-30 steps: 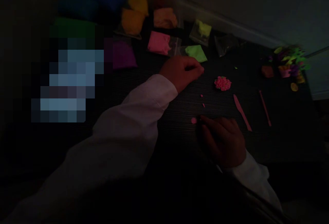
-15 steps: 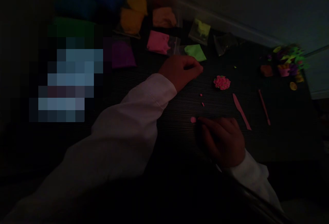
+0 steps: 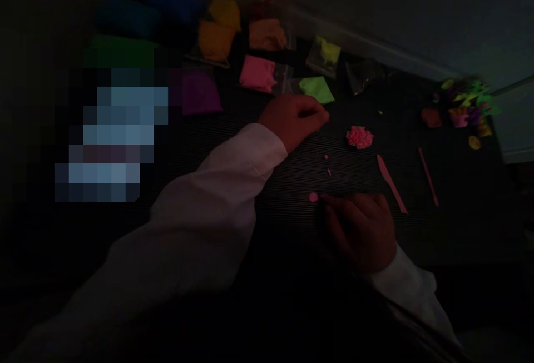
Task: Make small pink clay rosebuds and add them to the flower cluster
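Observation:
My left hand (image 3: pixel 294 121) rests above the dark table, thumb and forefinger brought together in a pinch; whatever is between their tips is too small or dark to make out. Just behind it lies a bag of light green clay (image 3: pixel 317 90). My right hand (image 3: pixel 362 229) is curled low over the table, its forefinger tip beside a small flat pink clay disc (image 3: pixel 314 197). Deep shadow hides its thumb tip and anything in its grasp. Between the hands lie a tiny pink ball (image 3: pixel 326 157) and a small pink sliver (image 3: pixel 329 172). A ruffled pink clay flower (image 3: pixel 359 137) sits to their right.
A pink clay knife (image 3: pixel 392 184) and a thin pink tool (image 3: pixel 428 177) lie at right. Small colourful clay figures (image 3: pixel 467 108) cluster at the far right. Bagged clay, including pink (image 3: pixel 257 73), orange (image 3: pixel 267 35) and purple (image 3: pixel 201 92), lines the back. A blurred patch covers the left.
The view has tilted slightly, so things sit a little lower in it. Both hands keep nearly the same pose, and the small clay pieces stay where they were.

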`<act>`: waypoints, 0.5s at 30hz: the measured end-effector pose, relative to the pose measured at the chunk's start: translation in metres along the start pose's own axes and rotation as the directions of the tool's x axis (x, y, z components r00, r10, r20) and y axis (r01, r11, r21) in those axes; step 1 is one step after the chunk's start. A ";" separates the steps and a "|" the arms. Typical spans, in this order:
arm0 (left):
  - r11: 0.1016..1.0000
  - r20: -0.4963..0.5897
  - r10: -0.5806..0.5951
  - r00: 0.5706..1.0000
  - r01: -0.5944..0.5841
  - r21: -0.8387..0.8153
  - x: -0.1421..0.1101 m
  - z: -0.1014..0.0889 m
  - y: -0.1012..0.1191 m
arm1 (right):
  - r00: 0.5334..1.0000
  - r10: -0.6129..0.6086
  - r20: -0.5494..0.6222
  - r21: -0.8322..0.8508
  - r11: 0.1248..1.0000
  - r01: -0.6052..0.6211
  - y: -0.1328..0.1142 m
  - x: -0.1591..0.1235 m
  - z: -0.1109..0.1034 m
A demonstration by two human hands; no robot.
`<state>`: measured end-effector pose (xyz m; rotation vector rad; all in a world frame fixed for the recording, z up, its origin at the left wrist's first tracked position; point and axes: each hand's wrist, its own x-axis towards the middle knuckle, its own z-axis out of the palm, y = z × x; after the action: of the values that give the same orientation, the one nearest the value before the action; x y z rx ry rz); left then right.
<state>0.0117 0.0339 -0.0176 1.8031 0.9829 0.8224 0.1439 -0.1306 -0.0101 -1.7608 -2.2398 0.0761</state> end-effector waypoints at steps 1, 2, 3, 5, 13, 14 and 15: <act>1.000 -0.003 0.006 1.000 -0.006 0.004 0.000 0.000 0.000 | 1.000 0.002 -0.005 0.000 1.000 -0.002 0.000 0.000 0.000; 1.000 -0.004 0.012 1.000 -0.012 0.007 0.000 0.000 0.000 | 1.000 0.004 -0.011 0.003 1.000 -0.004 0.001 0.000 0.000; 1.000 -0.007 0.016 1.000 -0.016 0.009 0.000 0.000 0.000 | 1.000 0.004 -0.020 0.012 1.000 -0.004 0.001 -0.001 0.000; 1.000 -0.011 0.025 1.000 -0.025 0.012 0.000 0.000 0.000 | 0.999 0.006 -0.038 0.032 0.999 -0.004 0.002 -0.001 -0.001; 1.000 -0.009 0.025 1.000 -0.026 -0.011 0.000 0.000 -0.001 | 0.998 0.003 -0.064 0.025 1.000 -0.001 0.003 -0.002 0.001; 1.000 -0.008 0.019 1.000 -0.019 -0.002 0.000 0.000 0.000 | 0.998 0.006 -0.062 0.021 1.000 -0.005 0.003 -0.002 0.002; 1.000 -0.003 0.010 1.000 -0.010 0.003 0.000 0.000 0.000 | 0.998 0.009 -0.058 0.017 1.000 -0.008 0.003 -0.002 0.002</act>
<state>0.0117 0.0338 -0.0179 1.8112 0.9782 0.8310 0.1466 -0.1315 -0.0128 -1.7412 -2.1851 0.0447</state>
